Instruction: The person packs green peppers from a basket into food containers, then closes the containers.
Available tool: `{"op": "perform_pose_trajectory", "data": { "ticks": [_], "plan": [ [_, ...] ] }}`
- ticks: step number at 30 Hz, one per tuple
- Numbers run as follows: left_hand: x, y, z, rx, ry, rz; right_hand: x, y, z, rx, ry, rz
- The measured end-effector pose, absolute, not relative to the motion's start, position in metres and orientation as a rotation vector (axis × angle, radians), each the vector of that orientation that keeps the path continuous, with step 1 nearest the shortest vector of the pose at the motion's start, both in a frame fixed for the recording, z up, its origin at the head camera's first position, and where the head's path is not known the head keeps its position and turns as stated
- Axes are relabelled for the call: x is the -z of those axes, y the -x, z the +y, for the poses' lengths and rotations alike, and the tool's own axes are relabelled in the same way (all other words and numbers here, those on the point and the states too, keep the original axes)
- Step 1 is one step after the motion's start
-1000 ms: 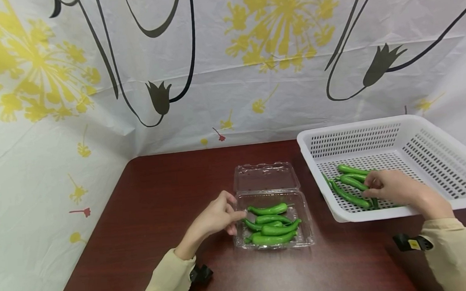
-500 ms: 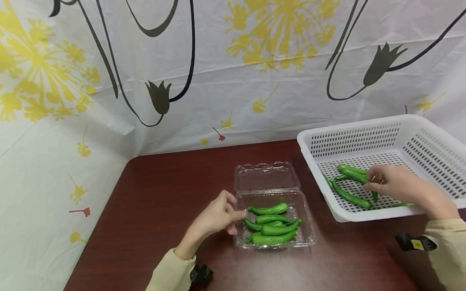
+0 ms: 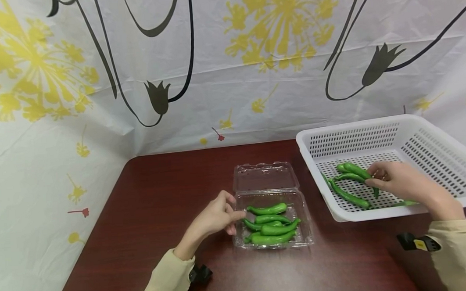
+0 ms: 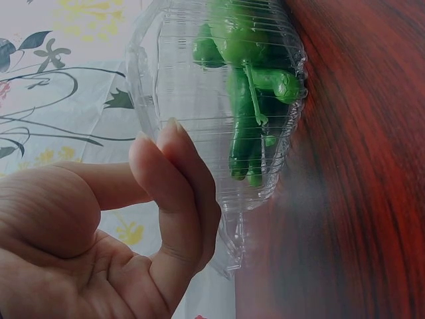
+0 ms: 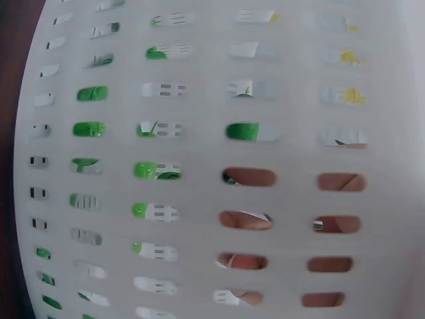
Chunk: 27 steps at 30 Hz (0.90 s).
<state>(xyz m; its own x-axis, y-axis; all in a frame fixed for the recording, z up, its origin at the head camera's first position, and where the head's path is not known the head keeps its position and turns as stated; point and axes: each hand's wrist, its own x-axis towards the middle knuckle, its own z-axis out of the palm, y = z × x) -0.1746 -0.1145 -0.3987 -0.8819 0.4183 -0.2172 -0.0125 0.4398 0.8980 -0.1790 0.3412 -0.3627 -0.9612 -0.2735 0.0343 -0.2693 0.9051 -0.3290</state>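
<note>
On the table lies an open clear plastic clamshell box (image 3: pixel 307 238) with several green chili peppers (image 3: pixel 274 229) in it. My left hand (image 3: pixel 217 214) holds the box's left rim, thumb over the edge and fingers curled outside; the left wrist view shows that hand (image 4: pixel 163 212) beside the clear wall. My right hand (image 3: pixel 402 180) is inside a white basket (image 3: pixel 335 208), pinching a green chili pepper (image 3: pixel 354 170) lifted slightly over others (image 3: pixel 348 196). In the right wrist view, the basket wall (image 5: pixel 199 193) mostly covers that hand, glimpsed through slots.
The box's transparent lid (image 3: pixel 265 177) lies folded back behind it. A dark red wooden table (image 3: pixel 172 201) carries everything. Patterned white sheeting (image 3: pixel 222 93) hangs behind and at the left. The basket's raised walls surround the right hand.
My right hand has taken hold of a chili pepper in the basket and shifted slightly to the right and up with it. My left hand has stayed at the box.
</note>
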Motion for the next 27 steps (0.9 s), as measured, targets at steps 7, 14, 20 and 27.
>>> {"op": "perform_pose_trajectory", "data": {
  "ticks": [7,14,20,27],
  "plan": [
    [0.398,0.174,-0.115,-1.447,-0.328,2.260,0.359,0.176,0.340,0.502,0.471,3.099],
    [0.398,0.174,-0.114,-1.432,-0.335,2.285,0.352,0.174,0.339,0.517,0.446,3.101],
    [0.400,0.174,-0.114,-1.430,-0.336,2.269,0.348,0.169,0.337,0.536,0.444,3.106],
    [0.401,0.175,-0.115,-1.438,-0.347,2.270,0.344,0.167,0.336,0.479,0.471,3.160]
  ]
}}
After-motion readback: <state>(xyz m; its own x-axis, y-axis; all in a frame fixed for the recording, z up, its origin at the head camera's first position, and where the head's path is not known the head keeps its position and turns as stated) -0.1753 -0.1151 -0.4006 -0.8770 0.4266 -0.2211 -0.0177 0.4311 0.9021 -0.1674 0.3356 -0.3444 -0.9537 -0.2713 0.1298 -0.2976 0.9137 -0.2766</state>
